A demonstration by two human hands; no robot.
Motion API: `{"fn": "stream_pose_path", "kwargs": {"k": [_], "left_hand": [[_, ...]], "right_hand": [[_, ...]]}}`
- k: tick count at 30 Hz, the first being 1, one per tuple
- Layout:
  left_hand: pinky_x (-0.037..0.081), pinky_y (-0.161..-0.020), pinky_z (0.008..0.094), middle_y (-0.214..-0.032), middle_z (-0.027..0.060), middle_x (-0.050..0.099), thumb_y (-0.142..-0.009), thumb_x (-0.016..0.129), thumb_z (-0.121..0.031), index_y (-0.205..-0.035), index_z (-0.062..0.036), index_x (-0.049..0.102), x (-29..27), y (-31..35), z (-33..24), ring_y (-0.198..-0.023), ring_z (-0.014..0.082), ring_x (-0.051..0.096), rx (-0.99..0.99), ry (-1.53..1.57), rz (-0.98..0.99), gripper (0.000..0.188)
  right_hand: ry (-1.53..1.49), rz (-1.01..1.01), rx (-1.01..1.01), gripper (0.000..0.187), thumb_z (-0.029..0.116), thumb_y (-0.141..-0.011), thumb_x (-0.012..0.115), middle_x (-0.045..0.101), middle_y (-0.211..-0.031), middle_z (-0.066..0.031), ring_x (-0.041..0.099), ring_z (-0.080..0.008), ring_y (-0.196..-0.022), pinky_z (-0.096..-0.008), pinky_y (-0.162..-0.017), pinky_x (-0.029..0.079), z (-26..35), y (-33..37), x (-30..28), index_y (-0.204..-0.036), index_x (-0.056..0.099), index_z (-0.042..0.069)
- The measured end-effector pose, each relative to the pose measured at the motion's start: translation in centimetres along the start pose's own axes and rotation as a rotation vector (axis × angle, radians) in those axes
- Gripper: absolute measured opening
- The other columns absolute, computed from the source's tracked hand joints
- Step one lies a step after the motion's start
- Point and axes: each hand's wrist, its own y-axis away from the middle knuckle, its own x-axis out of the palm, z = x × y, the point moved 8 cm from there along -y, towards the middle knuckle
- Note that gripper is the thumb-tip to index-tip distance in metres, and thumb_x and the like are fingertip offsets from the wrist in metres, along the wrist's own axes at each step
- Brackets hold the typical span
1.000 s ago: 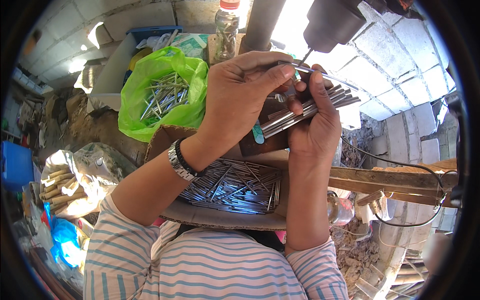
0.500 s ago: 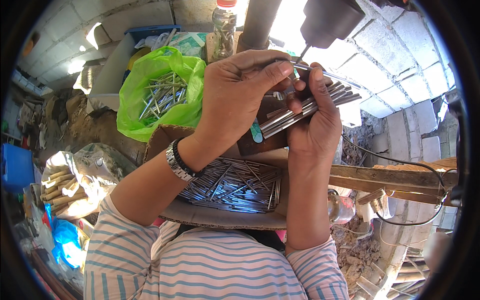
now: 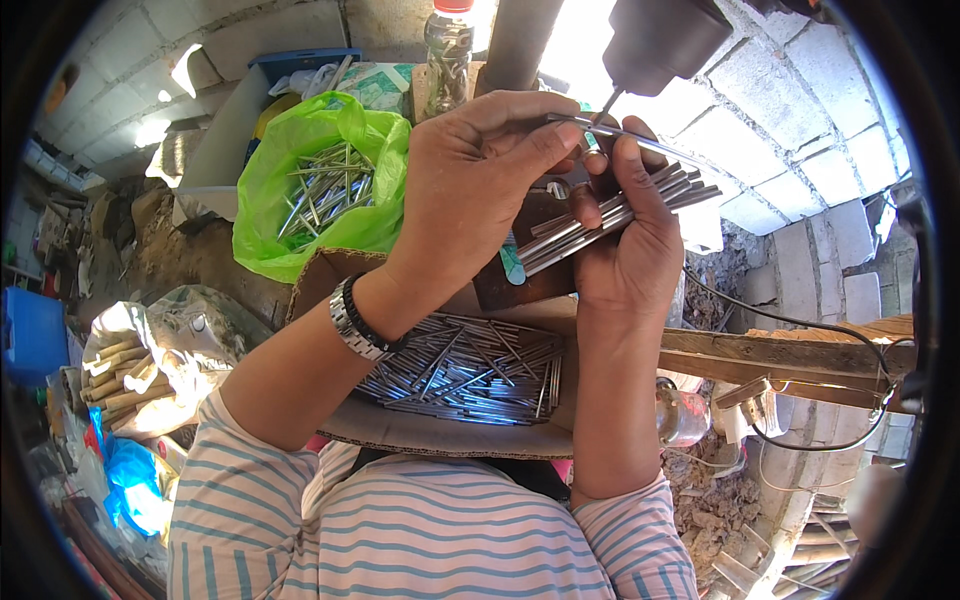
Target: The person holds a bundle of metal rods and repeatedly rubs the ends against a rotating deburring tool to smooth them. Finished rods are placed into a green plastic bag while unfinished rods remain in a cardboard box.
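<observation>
Overhead room is tight: the dark grey tapered drill head (image 3: 662,45) hangs above the bare right hand (image 3: 637,235), whose bundle of silver metal rods (image 3: 610,222) juts out to both sides. Past the bare left hand (image 3: 480,180), the clear red-capped plastic bottle (image 3: 448,62) and dark round post (image 3: 520,45) block the way; the bright green plastic bag (image 3: 385,185) crowds its left. Between the forearms (image 3: 622,400), a gap (fairly narrow) opens down into the brown cardboard box (image 3: 450,441).

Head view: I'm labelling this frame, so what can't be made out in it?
In the head view:
Rod bundle: partly covered by the right hand.
Cardboard box: left part behind the left forearm.
Red bottle cap, dark drill head: tops cut off by the upper edge.
</observation>
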Motion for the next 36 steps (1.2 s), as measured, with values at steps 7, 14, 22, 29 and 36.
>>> {"fn": "stream_pose_path", "kwargs": {"k": [7, 14, 22, 29, 36], "left_hand": [[0.053, -0.064, 0.0211, -0.081, 0.0093, 0.067, -0.084, 0.065, -0.006, -0.097, 0.0036, 0.064, -0.2, -0.1, 0.0, -0.071, 0.01, 0.064, -0.041, -0.007, -0.089, 0.016], [0.05, -0.062, 0.0198, -0.081, 0.0037, 0.069, -0.084, 0.065, -0.008, -0.099, -0.0021, 0.068, -6.6, -0.9, -6.3, -0.071, 0.0064, 0.063, 0.233, -0.427, -0.258, 0.017], [0.052, -0.071, 0.0329, -0.085, 0.0066, 0.07, -0.078, 0.067, -0.019, -0.105, -0.0151, 0.068, -14.2, 0.9, -13.1, -0.077, 0.0212, 0.067, 0.093, -1.726, -0.666, 0.027], [0.05, -0.074, 0.0283, -0.085, 0.005, 0.069, -0.081, 0.068, -0.018, -0.1, -0.0072, 0.069, -8.2, -0.5, -6.5, -0.08, 0.0149, 0.065, 0.159, -1.243, -0.095, 0.022], [0.048, -0.069, 0.0248, -0.081, 0.0043, 0.067, -0.085, 0.066, -0.017, -0.093, -0.0024, 0.067, -0.7, 1.3, -2.7, -0.074, 0.0103, 0.062, -0.037, -0.868, 0.284, 0.017]], "right_hand": [[0.062, 0.023, 0.017, 0.024, 0.004, -0.087, 0.06, 0.06, -0.092, -0.0133, 0.058, -0.0155, -0.078, -0.019, -0.043, 0.042, -0.2, -0.1, 0.1, -0.109, 0.054, -0.004], [-0.068, -0.014, 0.062, 0.037, 0.023, -0.092, 0.059, 0.057, -0.089, -0.0093, 0.051, -0.0121, -0.069, -0.0217, -0.048, 0.039, -0.2, -0.3, -0.5, -0.115, 0.05, -0.003], [-0.114, -0.019, 0.111, 0.038, 0.026, -0.092, 0.059, 0.05, -0.083, -0.0089, 0.043, -0.011, -0.065, -0.0183, -0.042, 0.035, -0.4, -0.5, -0.6, -0.115, 0.047, -0.002], [-0.192, -0.044, 0.136, 0.034, 0.025, -0.092, 0.057, 0.051, -0.089, -0.0113, 0.048, -0.0162, -0.071, -0.0245, -0.057, 0.048, -0.8, -0.6, -0.7, -0.113, 0.049, -0.001], [-0.127, -0.053, 0.087, 0.042, 0.035, -0.094, 0.052, 0.057, -0.102, -0.012, 0.058, -0.0235, -0.094, -0.0371, -0.081, 0.052, -0.7, -0.8, -0.9, -0.117, 0.044, 0.0]]}}
